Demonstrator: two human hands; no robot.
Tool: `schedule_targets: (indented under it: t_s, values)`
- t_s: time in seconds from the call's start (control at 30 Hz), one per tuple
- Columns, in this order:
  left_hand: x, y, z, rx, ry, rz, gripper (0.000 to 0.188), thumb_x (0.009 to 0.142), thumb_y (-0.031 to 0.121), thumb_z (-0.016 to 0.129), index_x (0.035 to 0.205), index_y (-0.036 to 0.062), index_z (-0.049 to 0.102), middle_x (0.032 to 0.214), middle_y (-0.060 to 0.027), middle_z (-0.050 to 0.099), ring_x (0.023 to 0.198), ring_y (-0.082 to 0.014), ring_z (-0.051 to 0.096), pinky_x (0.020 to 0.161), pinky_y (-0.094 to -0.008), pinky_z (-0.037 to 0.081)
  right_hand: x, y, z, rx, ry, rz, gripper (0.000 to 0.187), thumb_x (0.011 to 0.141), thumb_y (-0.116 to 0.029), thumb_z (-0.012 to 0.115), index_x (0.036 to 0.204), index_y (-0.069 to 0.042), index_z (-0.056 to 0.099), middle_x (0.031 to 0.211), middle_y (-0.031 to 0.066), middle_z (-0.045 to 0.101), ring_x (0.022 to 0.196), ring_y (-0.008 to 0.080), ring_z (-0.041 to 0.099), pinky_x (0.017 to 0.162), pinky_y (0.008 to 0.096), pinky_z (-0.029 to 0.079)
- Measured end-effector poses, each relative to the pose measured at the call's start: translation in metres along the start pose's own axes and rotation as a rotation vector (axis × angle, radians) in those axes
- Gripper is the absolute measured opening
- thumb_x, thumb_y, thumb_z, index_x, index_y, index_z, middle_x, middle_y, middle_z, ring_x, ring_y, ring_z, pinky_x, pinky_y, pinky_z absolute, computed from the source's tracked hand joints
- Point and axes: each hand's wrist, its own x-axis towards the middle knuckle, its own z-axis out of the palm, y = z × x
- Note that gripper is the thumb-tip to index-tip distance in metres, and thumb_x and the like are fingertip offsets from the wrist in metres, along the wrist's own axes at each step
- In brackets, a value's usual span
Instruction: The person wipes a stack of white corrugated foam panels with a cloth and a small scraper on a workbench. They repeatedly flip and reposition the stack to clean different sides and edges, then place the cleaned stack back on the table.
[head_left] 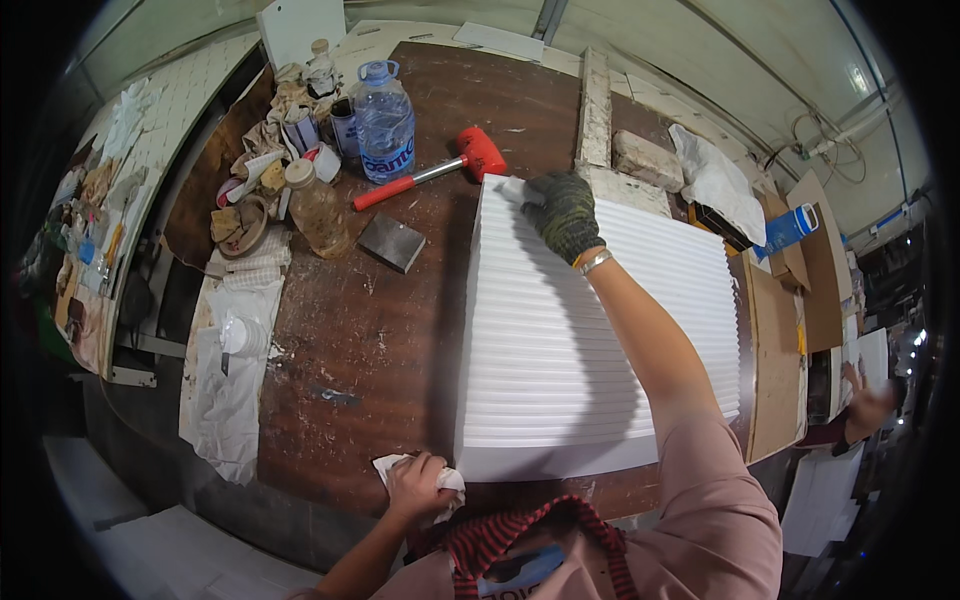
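Hands (563, 215), two, right (563, 215) on one ribbed panel (535, 340), left (418, 486) gripping one cloth (452, 480)

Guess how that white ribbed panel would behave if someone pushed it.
The white ribbed panel is probably fairly stiff, since its ridged top shows no sag. It would likely slide rather than tip, lying broad and flat on the brown tabletop.

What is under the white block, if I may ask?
The brown table shows along the left side of the white block and beyond its near edge, so the block seems to rest on it. Anything directly beneath is covered.
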Motion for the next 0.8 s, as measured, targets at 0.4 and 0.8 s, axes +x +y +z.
schedule_targets:
  t_s: [0.4,0.8]
  values:
    - [-0.001,-0.003,0.002,0.008,-0.006,0.000,0.034,0.059,0.026,0.078,0.087,0.0121,0.064,0.081,-0.0071,0.062,0.068,-0.0317,0.064,0.062,-0.0446,0.051,0.030,-0.002,0.026,-0.031,0.144,-0.016,0.022,0.086,-0.031,0.066,0.079,-0.012,0.074,0.080,0.0143,0.071,0.076,0.0364,0.067,0.072,0.0469,0.050]
    - [-0.004,-0.008,0.004,0.022,-0.025,0.002,0.036,0.056,0.027,0.078,0.086,0.0106,0.065,0.082,-0.0083,0.063,0.070,-0.0328,0.064,0.064,-0.0455,0.051,0.046,-0.026,0.034,0.045,0.087,0.037,0.016,0.079,-0.026,0.071,0.085,-0.012,0.072,0.088,0.0152,0.069,0.089,0.0361,0.064,0.083,0.0497,0.047]
